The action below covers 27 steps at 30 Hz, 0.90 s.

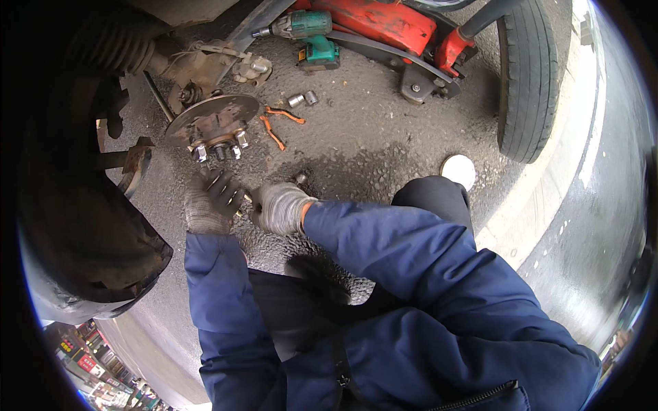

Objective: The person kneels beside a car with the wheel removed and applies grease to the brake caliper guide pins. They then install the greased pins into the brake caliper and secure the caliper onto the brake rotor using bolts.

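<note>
My left hand (212, 202), in a grey knit glove with a dark coated palm, is just below the brake disc (213, 118). Its fingers look stretched out and apart, slightly blurred. Beside it, my right hand (279, 207), in a matching glove, is closed with the fingers curled in. A small pale piece shows by its fingertips, too small to name, and the rest is hidden. Above my hands, the hub has shiny metal nuts (201, 152) around its centre. A small metal piece (301, 178) sits on the ground past my right hand.
Orange-handled pliers (277, 127) and metal sockets (303, 99) lie on the asphalt. A green cordless impact wrench (305, 38) rests by a red floor jack (384, 27). At right stands a tyre (528, 82). The dark wheel arch (82, 205) fills the left side.
</note>
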{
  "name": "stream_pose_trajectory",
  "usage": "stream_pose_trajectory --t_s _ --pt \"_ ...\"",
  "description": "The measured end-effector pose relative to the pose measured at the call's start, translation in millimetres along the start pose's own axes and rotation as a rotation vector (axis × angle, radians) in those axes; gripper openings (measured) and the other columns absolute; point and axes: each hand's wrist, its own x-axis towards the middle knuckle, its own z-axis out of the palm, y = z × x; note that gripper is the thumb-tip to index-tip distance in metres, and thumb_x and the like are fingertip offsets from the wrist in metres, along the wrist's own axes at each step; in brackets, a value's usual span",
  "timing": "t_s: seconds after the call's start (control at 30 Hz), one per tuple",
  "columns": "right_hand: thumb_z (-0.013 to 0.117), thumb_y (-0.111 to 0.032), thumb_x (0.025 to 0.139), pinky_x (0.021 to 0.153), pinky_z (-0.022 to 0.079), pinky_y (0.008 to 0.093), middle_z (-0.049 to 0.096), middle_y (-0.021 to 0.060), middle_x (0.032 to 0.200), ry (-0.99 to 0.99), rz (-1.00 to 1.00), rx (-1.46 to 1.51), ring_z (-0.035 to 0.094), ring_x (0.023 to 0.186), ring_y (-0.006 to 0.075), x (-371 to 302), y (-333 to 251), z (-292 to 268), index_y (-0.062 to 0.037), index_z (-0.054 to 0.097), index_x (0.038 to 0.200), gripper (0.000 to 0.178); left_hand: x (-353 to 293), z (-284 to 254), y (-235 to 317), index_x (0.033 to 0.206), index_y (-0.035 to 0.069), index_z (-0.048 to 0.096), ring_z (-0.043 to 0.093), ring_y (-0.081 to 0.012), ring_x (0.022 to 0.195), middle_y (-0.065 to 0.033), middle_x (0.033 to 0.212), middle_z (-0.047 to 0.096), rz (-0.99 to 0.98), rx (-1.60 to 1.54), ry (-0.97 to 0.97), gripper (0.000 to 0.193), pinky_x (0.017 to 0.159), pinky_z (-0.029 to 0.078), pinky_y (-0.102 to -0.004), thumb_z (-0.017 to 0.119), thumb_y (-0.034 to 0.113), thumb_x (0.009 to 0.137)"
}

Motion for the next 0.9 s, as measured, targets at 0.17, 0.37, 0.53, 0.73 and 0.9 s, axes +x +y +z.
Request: stream_pose_trajectory --t_s 0.17,0.37,0.53,0.73,0.9 --pt "0.059 -0.038 0.084 0.089 0.044 0.0487 0.069 0.0207 0.093 -0.069 -0.119 -0.248 0.066 0.094 0.0368 1 5 11 -0.0015 0.066 0.103 0.042 -8 2 13 0.121 0.011 0.055 0.055 -0.0272 0.105 -0.0111 0.118 0.058 0.287 -0.018 0.346 0.039 0.085 0.05 -0.0442 0.057 0.037 0.091" --pt "0.057 -0.039 0.085 0.087 0.043 0.0501 0.07 0.0173 0.091 -0.148 -0.184 -0.332 0.066 0.094 0.0354 -1 2 4 -0.0028 0.067 0.101 0.04 14 8 40 0.125 0.01 0.056 0.055 -0.0232 0.102 -0.0064 0.12 0.056 0.757 0.182 0.408 0.043 0.075 0.051 -0.0377 0.066 0.031 0.088" --pt "0.06 -0.029 0.08 0.083 0.049 0.0461 0.07 0.0181 0.094 -0.128 -0.197 -0.341 0.067 0.093 0.0346 -19 -2 2 -0.0038 0.07 0.101 0.034 44 -6 48 0.129 0.007 0.053 0.057 -0.0213 0.108 -0.0078 0.124 0.056 0.794 0.405 0.2 0.046 0.084 0.05 -0.0342 0.059 0.035 0.093" --pt "0.061 -0.024 0.08 0.074 0.054 0.0443 0.068 0.0194 0.083 -0.074 -0.161 -0.5 0.066 0.083 0.0329 -41 36 -72 -0.0028 0.069 0.097 0.028 85 -39 57 0.125 0.005 0.057 0.059 -0.0217 0.105 -0.0112 0.117 0.062 0.939 0.874 0.273 0.033 0.089 0.047 -0.0326 0.044 0.024 0.1" --pt "0.058 -0.022 0.09 0.058 0.054 0.0273 0.061 0.005 0.079 0.221 -0.081 0.023 0.061 0.066 0.0113 -56 107 -162 -0.0004 0.062 0.104 0.026 91 -37 62 0.12 0.003 0.059 0.061 -0.0248 0.099 -0.0129 0.112 0.063 0.904 0.847 0.335 0.039 0.087 0.047 -0.0364 0.051 0.034 0.098"
